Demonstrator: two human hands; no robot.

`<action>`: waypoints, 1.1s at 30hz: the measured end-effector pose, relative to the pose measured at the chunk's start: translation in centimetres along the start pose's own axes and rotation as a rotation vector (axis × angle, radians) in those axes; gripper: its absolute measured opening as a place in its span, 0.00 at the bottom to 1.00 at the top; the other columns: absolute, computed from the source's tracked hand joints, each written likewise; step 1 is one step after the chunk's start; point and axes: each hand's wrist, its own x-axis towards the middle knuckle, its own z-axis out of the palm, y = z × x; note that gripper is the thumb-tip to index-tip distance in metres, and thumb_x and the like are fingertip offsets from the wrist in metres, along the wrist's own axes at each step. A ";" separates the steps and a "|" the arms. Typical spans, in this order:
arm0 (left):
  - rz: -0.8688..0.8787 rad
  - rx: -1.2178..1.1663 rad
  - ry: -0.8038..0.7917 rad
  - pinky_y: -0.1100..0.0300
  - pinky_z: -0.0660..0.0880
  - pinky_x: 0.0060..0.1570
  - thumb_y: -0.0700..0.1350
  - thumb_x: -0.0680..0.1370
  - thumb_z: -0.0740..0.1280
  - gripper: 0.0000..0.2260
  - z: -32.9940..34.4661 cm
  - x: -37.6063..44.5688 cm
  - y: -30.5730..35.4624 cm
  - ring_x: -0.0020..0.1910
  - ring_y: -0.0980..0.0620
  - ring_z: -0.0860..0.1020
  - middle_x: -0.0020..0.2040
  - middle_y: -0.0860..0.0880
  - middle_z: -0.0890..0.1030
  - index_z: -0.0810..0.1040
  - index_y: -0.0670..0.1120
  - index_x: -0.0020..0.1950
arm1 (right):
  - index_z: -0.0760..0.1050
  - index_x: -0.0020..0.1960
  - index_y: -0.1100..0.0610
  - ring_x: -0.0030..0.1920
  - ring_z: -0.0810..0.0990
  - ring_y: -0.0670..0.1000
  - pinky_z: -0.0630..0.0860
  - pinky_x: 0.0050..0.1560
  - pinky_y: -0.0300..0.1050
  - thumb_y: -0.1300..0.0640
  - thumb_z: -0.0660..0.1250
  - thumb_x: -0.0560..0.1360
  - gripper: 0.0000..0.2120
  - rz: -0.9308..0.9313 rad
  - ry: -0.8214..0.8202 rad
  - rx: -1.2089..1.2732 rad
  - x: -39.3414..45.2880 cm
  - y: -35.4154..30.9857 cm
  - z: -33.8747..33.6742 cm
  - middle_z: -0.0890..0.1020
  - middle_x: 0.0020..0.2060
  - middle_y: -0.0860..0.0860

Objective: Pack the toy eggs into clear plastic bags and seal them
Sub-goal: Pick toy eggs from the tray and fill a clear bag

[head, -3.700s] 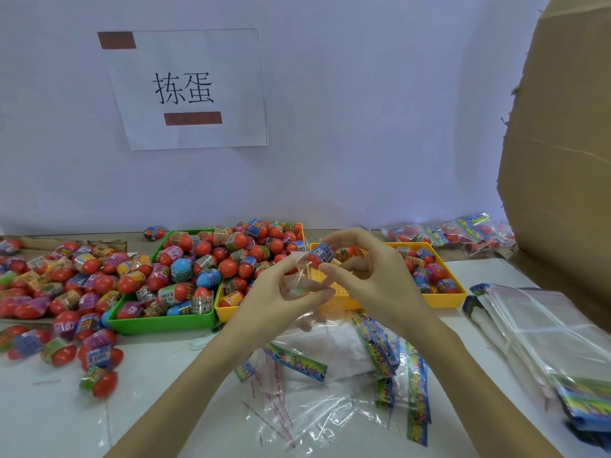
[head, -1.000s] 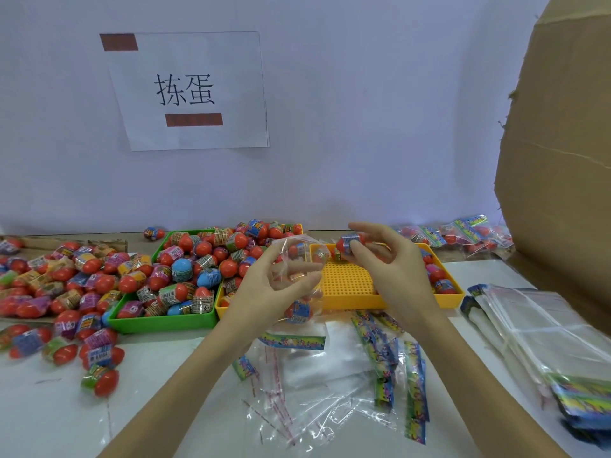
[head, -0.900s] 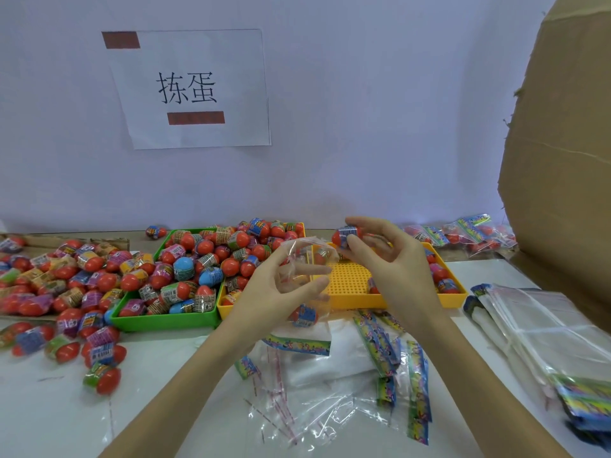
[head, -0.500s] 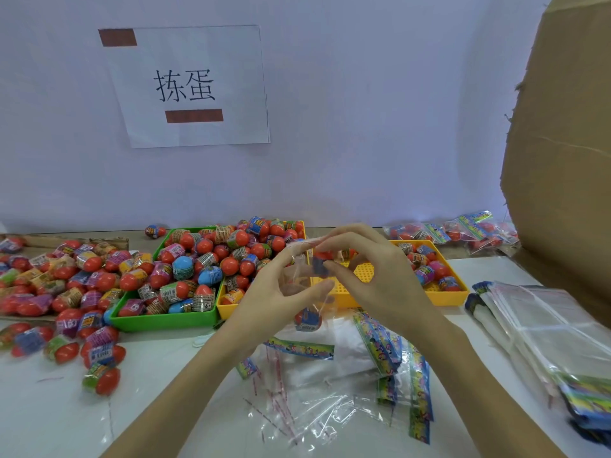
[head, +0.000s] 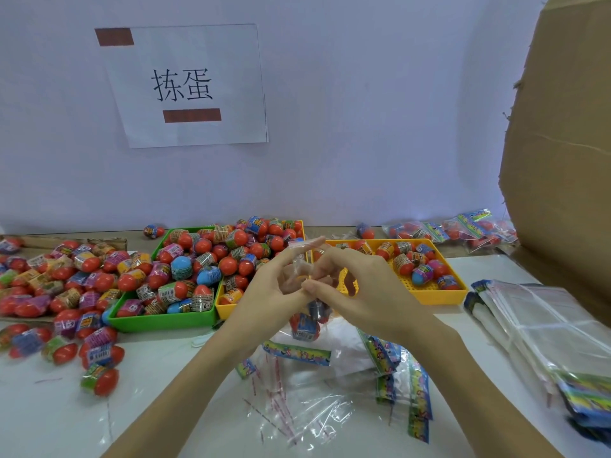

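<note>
1. Left hand (head: 274,285): raised above the table (head: 49,418), fingers pinching the top of a clear bag (head: 299,269); the forefinger is stretched upward along the bag's mouth.
2. Right hand (head: 360,292): meets the left at the same spot, thumb and fingers pinching the bag top from the other side. The two hands touch.
3. Bag: hangs down from the pinch between both hands. Toy eggs (head: 305,323) sit in its lower part, below the hands; their number cannot be told, as the hands cover part of them.
4. Green tray (head: 158,320): left of the hands, heaped with red and blue wrapped eggs.
5. Yellow tray (head: 439,297): behind the right hand, holding a small group of eggs at its far and right side; part of its dotted floor is bare.
6. Second yellow tray (head: 222,305): just right of the green tray, touching it, also full of eggs; the left hand hides much of it.
7. Loose eggs (head: 66,276): spread across the table left of the green tray, some near the front edge.
8. Empty bags (head: 330,385): a crumpled pile with printed header strips lies on the table under the forearms.
9. Bag stack (head: 542,335): flat clear bags at the right, near a cardboard sheet (head: 562,160).
10. Filled bags (head: 463,228): lie at the back right by the wall.
11. Paper sign (head: 185,87): taped to the wall above the trays.
</note>
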 end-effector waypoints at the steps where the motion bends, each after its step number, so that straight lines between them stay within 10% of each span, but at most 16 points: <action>1: 0.005 0.002 -0.004 0.63 0.82 0.55 0.37 0.83 0.71 0.26 0.0 0.0 0.0 0.60 0.53 0.86 0.57 0.50 0.87 0.74 0.58 0.77 | 0.79 0.50 0.51 0.41 0.78 0.44 0.70 0.40 0.32 0.50 0.72 0.81 0.06 -0.008 -0.001 0.002 0.0 0.0 0.0 0.81 0.40 0.42; 10: 0.007 -0.036 -0.025 0.61 0.82 0.58 0.45 0.81 0.73 0.24 0.1 0.1 0.3 0.60 0.51 0.86 0.57 0.49 0.88 0.73 0.55 0.76 | 0.79 0.51 0.54 0.38 0.82 0.46 0.71 0.39 0.31 0.56 0.68 0.84 0.04 0.034 -0.024 0.140 -0.1 -0.1 -0.2 0.85 0.37 0.44; 17: -0.116 -0.038 -0.046 0.51 0.83 0.60 0.55 0.79 0.76 0.26 -0.5 0.3 -0.1 0.59 0.46 0.86 0.62 0.51 0.87 0.72 0.59 0.75 | 0.80 0.49 0.53 0.39 0.82 0.50 0.77 0.41 0.52 0.58 0.68 0.84 0.06 0.101 0.101 0.113 0.0 0.4 -0.7 0.84 0.38 0.43; 25: -0.145 0.159 -0.080 0.63 0.82 0.53 0.51 0.67 0.86 0.44 -0.1 0.3 -0.8 0.49 0.52 0.87 0.57 0.58 0.85 0.67 0.60 0.77 | 0.71 0.51 0.53 0.30 0.77 0.43 0.68 0.33 0.32 0.55 0.59 0.87 0.07 0.136 0.224 0.000 0.2 1.6 -1.2 0.84 0.38 0.46; 33: -0.111 0.202 -0.031 0.63 0.80 0.51 0.47 0.69 0.86 0.39 0.4 0.2 -1.2 0.46 0.59 0.84 0.54 0.53 0.83 0.72 0.63 0.74 | 0.68 0.53 0.51 0.35 0.78 0.43 0.69 0.37 0.37 0.46 0.51 0.86 0.12 0.143 0.156 -0.082 0.2 1.3 -0.7 0.82 0.38 0.45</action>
